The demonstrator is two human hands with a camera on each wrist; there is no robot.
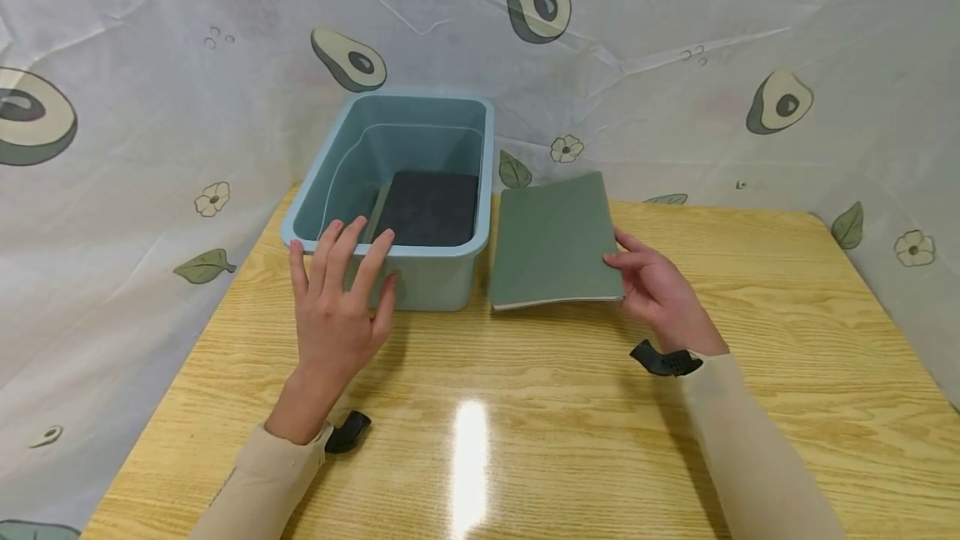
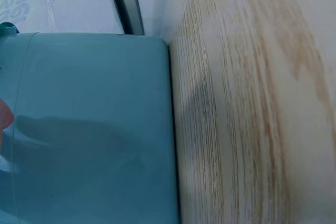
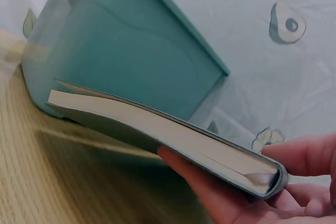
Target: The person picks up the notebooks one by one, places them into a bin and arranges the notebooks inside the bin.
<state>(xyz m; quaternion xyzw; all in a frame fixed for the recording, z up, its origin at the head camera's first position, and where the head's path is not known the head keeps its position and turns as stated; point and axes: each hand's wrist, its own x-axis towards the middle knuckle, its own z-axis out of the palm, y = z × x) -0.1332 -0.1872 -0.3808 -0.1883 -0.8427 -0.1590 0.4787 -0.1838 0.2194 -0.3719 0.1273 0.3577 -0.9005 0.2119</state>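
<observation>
A green softcover notebook (image 1: 555, 244) is held by its right edge in my right hand (image 1: 658, 288). In the right wrist view the thumb lies over the notebook's (image 3: 157, 127) spine and the fingers are underneath, with a shadow on the table below. My left hand (image 1: 333, 307) has its fingers spread and nearly straight across the near rim of a blue-green plastic bin (image 1: 486, 157). Inside the bin lies a dark, flat book (image 1: 427, 207), with a lighter green strip along its left side. In the left wrist view the bin's side (image 2: 100, 87) fills the left half, one fingertip at its edge.
A wooden table (image 1: 555, 407) bears the bin near its back edge. Behind it hangs a pale cloth (image 1: 435, 15) printed with avocados, leaves and flowers. The bin stands just left of the notebook. A black band (image 1: 667, 359) is on the right wrist.
</observation>
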